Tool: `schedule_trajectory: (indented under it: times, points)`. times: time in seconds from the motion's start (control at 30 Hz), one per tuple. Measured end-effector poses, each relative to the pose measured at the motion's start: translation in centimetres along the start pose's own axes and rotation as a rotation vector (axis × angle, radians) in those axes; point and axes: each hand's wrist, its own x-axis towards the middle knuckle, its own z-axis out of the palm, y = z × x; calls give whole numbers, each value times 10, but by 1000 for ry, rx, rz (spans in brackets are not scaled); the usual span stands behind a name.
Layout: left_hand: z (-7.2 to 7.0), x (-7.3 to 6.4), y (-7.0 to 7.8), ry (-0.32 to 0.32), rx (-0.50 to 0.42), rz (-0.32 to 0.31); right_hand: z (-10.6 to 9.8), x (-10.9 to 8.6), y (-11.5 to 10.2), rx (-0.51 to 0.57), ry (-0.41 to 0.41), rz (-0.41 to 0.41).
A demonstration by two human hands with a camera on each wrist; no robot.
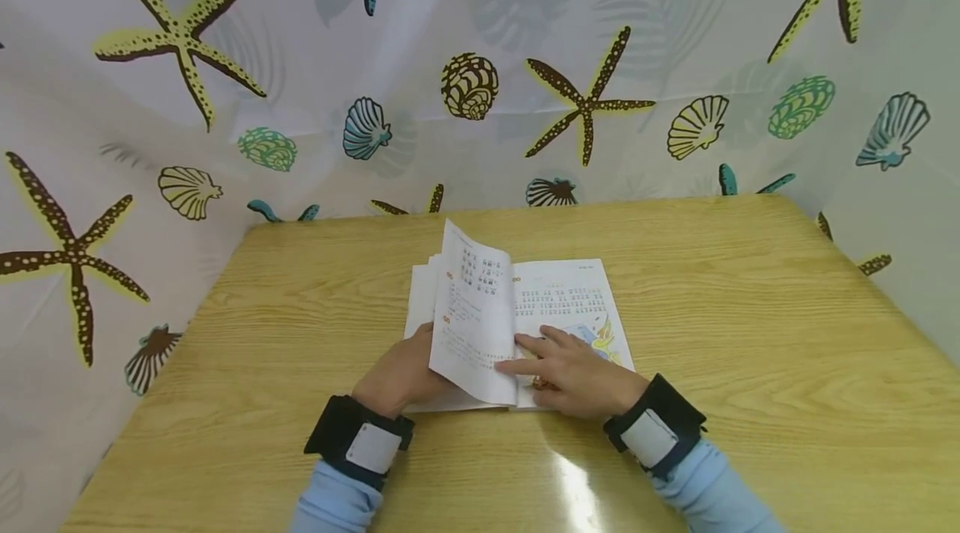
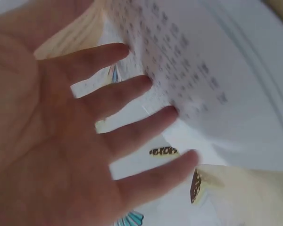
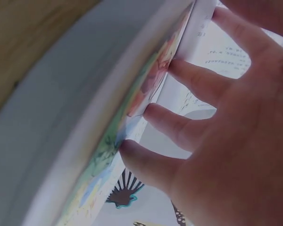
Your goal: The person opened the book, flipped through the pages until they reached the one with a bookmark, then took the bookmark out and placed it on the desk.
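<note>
An open book (image 1: 558, 274) lies on the table, with one page (image 1: 476, 308) standing up from its left half. My left hand (image 1: 401, 370) is at the lower left of the book, its fingers partly hidden behind that raised page. In the left wrist view the left fingers (image 2: 122, 136) are straight and spread, with their tips against the printed paper. My right hand (image 1: 581, 379) rests on the lower right page, over a coloured picture (image 1: 602, 337). Its index finger points left across the raised page's lower edge. The right fingers (image 3: 198, 84) are extended, tips touching the paper.
Under the book is a wood-grain table (image 1: 300, 299). A white cloth (image 1: 420, 158) printed with starfish and shells hangs behind it and along the sides. Both wrists wear a black band (image 1: 656, 424) over light blue sleeves (image 1: 333, 500).
</note>
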Motion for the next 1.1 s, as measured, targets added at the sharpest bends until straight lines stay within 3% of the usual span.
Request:
schedule_trajectory:
  times: [0.1,0.23,0.27,0.33,0.37,0.43,0.57,0.63,0.73,0.93,1.1]
  points:
    - [-6,2,-3,168,183,113,1,1,-1,-4,-10,35]
    - [-13,7,-4,434,262,196,0,3,-3,-4,-27,67]
    - [-14,8,-4,471,263,212,0,3,-3,-5,-29,69]
    - [-13,10,-4,482,280,237,-1,4,-3,-6,-32,72]
    - [-12,11,-4,450,301,239,-1,4,-3,-10,-32,70]
    - [-8,10,-4,312,315,213,-1,4,-3,-16,-31,67]
    - [2,7,-1,-68,235,16,0,3,-3,-28,-23,55]
    - [6,6,2,-170,187,-84,0,2,-3,-32,-18,51]
    - [7,5,5,-208,156,-139,1,2,-3,-34,-13,44]
    - [7,3,7,-199,158,-138,0,2,0,-45,20,47]
    - [9,5,6,-192,149,-135,-12,-8,15,-87,14,216]
